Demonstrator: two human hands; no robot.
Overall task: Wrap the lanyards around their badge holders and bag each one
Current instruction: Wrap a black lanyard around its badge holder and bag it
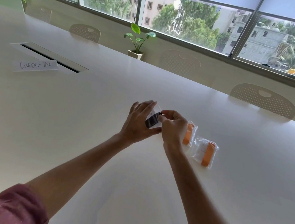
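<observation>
Black-lanyard badge holder [152,119] held over the white table [102,143] by both hands.

The holder, wrapped in a black lanyard, is gripped by the left hand [138,123], thumb beneath and fingers curled behind it; its top end is pinched by the fingertips of the right hand [172,127]. Whether a clear bag surrounds it cannot be told. Just right of the right hand, a bagged orange-lanyard holder [189,133] is partly hidden; a second bagged one [205,152] lies beside it. A "CHECK-IN" paper sign [35,65] is seen far left, well apart.

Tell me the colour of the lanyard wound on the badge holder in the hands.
Black lanyard, seen best in the head view.
</observation>
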